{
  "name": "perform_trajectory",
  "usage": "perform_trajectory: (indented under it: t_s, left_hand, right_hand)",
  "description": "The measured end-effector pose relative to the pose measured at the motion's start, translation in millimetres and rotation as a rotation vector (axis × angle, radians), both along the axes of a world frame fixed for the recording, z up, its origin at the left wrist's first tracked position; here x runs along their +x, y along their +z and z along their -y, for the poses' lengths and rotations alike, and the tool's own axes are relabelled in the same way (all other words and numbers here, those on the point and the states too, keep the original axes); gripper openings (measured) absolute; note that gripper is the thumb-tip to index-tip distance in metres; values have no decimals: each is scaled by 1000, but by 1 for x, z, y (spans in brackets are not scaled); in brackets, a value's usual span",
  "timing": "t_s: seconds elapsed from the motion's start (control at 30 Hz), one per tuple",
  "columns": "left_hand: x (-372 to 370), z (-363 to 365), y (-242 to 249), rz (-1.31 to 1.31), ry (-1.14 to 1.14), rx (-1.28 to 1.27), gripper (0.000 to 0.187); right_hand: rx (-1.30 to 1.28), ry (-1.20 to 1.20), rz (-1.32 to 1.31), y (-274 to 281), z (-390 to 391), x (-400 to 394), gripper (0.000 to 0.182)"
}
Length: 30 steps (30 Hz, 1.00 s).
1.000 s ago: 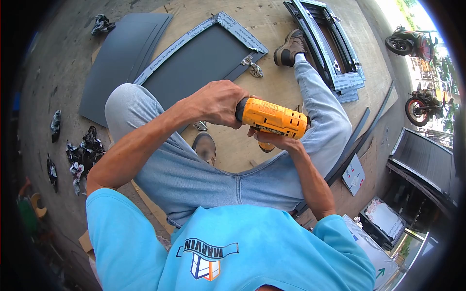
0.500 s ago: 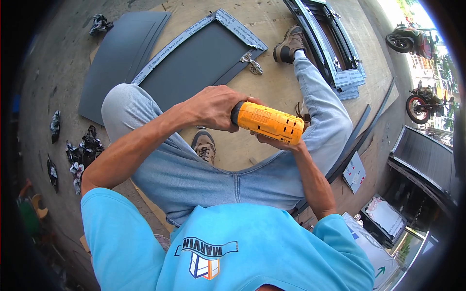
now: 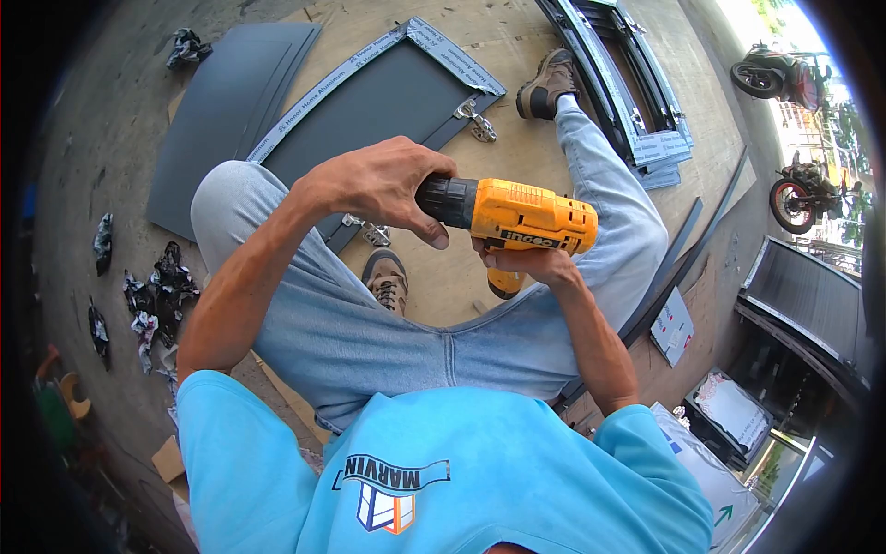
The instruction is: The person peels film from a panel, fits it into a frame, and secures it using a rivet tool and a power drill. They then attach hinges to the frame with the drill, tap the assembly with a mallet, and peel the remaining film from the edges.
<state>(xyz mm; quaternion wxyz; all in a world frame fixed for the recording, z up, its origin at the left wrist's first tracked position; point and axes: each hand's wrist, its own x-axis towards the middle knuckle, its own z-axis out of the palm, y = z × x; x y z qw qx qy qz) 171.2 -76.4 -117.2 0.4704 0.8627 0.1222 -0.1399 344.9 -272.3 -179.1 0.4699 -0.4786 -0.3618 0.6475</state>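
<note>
A yellow and black cordless drill (image 3: 517, 217) is held level in front of me, above my lap. My right hand (image 3: 526, 266) grips its handle from below. My left hand (image 3: 383, 185) is wrapped around the black chuck at the drill's front end, hiding the tip. I sit on a plywood sheet (image 3: 517, 138) with legs spread, in jeans and brown boots. Between my knees lies a dark grey panel (image 3: 388, 106) with a taped aluminium frame; metal hinges (image 3: 475, 120) sit at its corner and another hinge (image 3: 369, 231) at its near edge.
A second dark panel (image 3: 221, 111) lies to the left. An aluminium window frame (image 3: 628, 83) lies beyond my right boot, with long dark profiles (image 3: 692, 249) at the right. Crumpled scraps (image 3: 152, 295) litter the concrete at left. Motorbikes (image 3: 798, 198) stand far right.
The drill swung from tilted to level, its chuck now showing past my left hand. My left hand slid forward from the body onto the chuck. The right hand kept the handle.
</note>
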Motion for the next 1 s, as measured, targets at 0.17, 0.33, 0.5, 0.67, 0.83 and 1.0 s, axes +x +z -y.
perform_trajectory:
  t_s: [0.17, 0.33, 0.5, 0.67, 0.83, 1.0]
  left_hand:
    - [1, 2, -1, -14, -6, 12, 59]
    - [-2, -5, -2, -62, -45, 33, 72]
    - [-22, -30, 11, -58, 43, 153, 82]
    - [-45, -63, 9, 41, 345, 311, 50]
    - [-55, -80, 16, 302, 747, 476, 30]
    - [-53, -79, 15, 387, 757, 455, 32]
  right_hand:
    - [-24, -28, 85, 5, 0, -4, 33]
    - [0, -78, 72, 5, -1, -6, 29]
    - [5, -12, -4, -8, 2, 3, 34]
    - [72, -51, 16, 2, -1, -1, 32]
    - [102, -72, 53, 1, -2, 0, 33]
    - [106, -80, 40, 3, -3, -1, 27]
